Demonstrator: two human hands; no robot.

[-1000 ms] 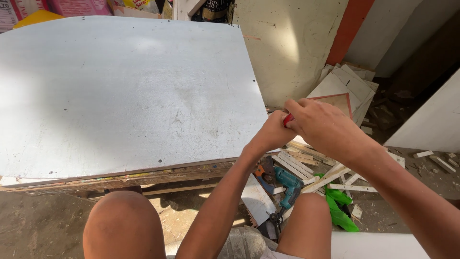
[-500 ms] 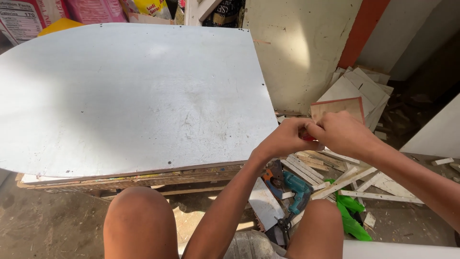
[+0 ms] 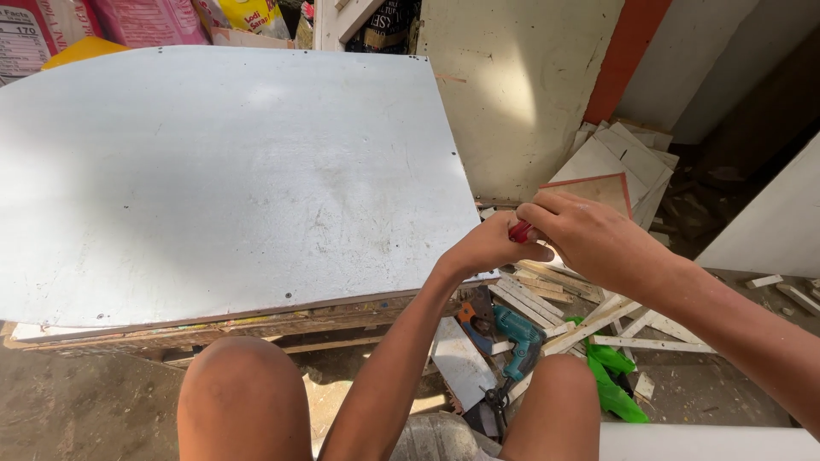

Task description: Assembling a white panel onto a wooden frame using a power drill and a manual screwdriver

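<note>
My left hand (image 3: 491, 248) and my right hand (image 3: 589, 235) meet just past the right corner of a large white board (image 3: 231, 179). Between their fingers is a small red object (image 3: 519, 230), mostly hidden, so its kind is unclear. Both hands have their fingers closed around it. The board lies flat on a low wooden frame (image 3: 213, 329) in front of my bare knees (image 3: 243, 397).
On the ground below the hands lies a teal and orange power drill (image 3: 504, 333) among loose wood strips (image 3: 547, 290) and green plastic scraps (image 3: 611, 380). White and brown panels (image 3: 619, 166) lean at the right. Printed sacks (image 3: 128, 21) stand beyond the board.
My view has shifted, so the board and hands sit further right in frame. Both hands stay together on the red object.
</note>
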